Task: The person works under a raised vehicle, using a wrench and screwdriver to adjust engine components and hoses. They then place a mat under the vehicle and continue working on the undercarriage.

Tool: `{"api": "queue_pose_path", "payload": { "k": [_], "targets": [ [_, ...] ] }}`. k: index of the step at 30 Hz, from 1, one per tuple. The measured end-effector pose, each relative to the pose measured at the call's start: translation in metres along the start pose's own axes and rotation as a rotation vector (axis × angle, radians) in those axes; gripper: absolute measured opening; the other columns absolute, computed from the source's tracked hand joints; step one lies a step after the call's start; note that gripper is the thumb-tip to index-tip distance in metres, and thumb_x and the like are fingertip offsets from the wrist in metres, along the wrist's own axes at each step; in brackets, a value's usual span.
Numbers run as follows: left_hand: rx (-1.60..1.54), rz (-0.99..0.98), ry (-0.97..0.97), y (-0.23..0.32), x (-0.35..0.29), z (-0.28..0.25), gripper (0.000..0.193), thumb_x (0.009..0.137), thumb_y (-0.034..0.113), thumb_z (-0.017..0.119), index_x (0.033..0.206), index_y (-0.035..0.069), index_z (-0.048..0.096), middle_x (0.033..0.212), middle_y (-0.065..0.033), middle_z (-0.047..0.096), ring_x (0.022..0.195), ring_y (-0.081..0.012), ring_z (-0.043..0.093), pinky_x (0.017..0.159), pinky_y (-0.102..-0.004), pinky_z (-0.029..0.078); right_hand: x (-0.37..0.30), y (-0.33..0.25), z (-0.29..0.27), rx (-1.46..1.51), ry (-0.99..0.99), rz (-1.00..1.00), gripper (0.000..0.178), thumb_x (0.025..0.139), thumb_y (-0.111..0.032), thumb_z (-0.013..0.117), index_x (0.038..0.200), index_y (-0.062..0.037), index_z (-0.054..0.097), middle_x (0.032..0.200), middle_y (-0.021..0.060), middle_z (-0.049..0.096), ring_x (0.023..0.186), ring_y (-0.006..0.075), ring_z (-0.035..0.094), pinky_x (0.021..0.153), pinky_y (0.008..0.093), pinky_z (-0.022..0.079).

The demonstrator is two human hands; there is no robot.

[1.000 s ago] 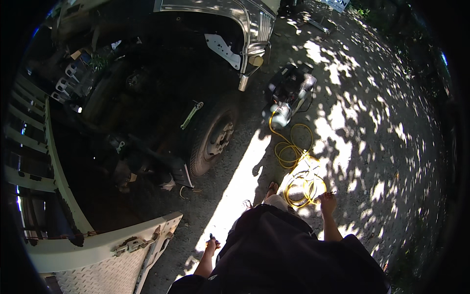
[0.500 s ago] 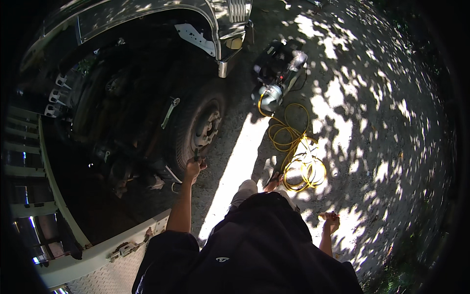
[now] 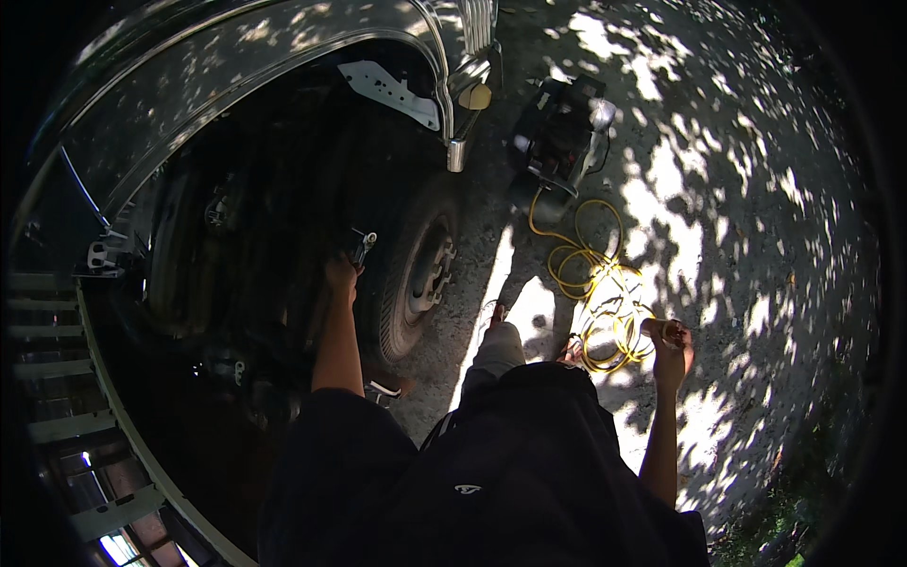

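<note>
Beside the dark tyre of a truck wheel (image 3: 427,274), my left hand (image 3: 342,272) is closed at the lower end of a metal wrench (image 3: 365,249). The wrench's pale ring end points up and away, and a thin dark piece sticks out beside it. Shadow hides part of the fingers. Out to the right, my right hand (image 3: 674,352) is raised over the ground with its fingers curled. A small brownish shape shows at its fingertips, too unclear to name.
A black portable machine (image 3: 562,132) stands ahead on the ground, joined to a coiled yellow hose (image 3: 605,293) near my feet. The vehicle's chrome-edged fender (image 3: 236,94) arches over the dark wheel well. A pale slatted rail (image 3: 104,359) runs along the left.
My left hand has moved up and left from beside the wheel to the wrench on the tyre. My right hand has risen and moved further forward. The view has shifted.
</note>
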State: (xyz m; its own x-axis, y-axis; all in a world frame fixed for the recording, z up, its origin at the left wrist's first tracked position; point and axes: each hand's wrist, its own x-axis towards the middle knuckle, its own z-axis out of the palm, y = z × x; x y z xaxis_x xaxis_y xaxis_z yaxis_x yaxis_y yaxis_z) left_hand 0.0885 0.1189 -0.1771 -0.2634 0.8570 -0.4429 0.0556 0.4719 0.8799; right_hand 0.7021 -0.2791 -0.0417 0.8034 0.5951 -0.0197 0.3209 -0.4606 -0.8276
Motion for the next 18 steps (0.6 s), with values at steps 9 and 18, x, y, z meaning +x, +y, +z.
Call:
{"api": "queue_pose_path", "payload": {
  "k": [9,18],
  "targets": [
    [0.557,0.308,0.056,-0.039,0.072,0.000,0.038,0.111,0.028,0.049,0.102,-0.002,0.070,0.091,-0.0190,0.071,0.086,-0.0342,0.070,0.075,-0.0470,0.052,-0.024,-0.237,0.185,-0.090,-0.591,-0.518,0.050,0.077,-0.020,0.090,0.120,-0.0079,0.070,0.103,0.0110,0.071,0.095,0.0328,0.071,0.082,0.0432,0.058],
    [0.573,0.378,0.060,-0.028,0.057,0.007,0.031,0.109,0.022,0.056,0.117,-0.005,0.068,0.099,-0.0218,0.074,0.094,-0.0401,0.071,0.085,-0.0524,0.051,-0.054,-0.290,0.237,-0.085,-0.849,-0.619,0.044,0.078,-0.021,0.085,0.118,-0.0092,0.070,0.106,0.0108,0.069,0.099,0.0335,0.070,0.084,0.0458,0.058]
  ]
}}
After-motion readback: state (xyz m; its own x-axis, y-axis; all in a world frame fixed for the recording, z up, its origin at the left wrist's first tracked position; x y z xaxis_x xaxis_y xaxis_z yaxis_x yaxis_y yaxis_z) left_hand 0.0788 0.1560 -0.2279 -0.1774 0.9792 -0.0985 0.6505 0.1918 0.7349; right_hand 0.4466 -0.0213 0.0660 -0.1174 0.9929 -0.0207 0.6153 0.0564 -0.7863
